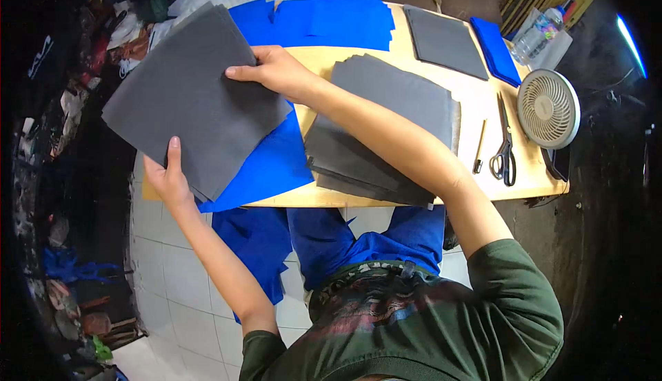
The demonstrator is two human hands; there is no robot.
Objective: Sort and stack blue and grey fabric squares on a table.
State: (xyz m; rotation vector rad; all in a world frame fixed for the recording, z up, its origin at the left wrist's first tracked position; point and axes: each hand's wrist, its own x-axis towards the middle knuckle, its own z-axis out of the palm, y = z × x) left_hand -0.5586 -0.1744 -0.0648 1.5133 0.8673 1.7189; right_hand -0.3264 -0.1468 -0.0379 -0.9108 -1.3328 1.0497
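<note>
Between my two hands I hold a stack of dark grey fabric sheets (186, 98), tilted above the left side of the table. My left hand (169, 174) grips its near lower edge, thumb on top and fingers hidden underneath. At the stack's right edge, my right hand (276, 72) pinches it with the thumb on top. Beneath it lies blue fabric (272, 164), partly covered and reaching past the table's near edge. Another pile of dark grey sheets (389, 105) rests mid-table under my right forearm, its layers slightly fanned.
Toward the far side are a blue fabric piece (331, 22), a neat grey stack (445, 39) and a folded blue bundle (495, 50). Black scissors (505, 150), a pen (480, 148) and a round fan (548, 108) occupy the right side. A plastic bottle (541, 33) stands behind.
</note>
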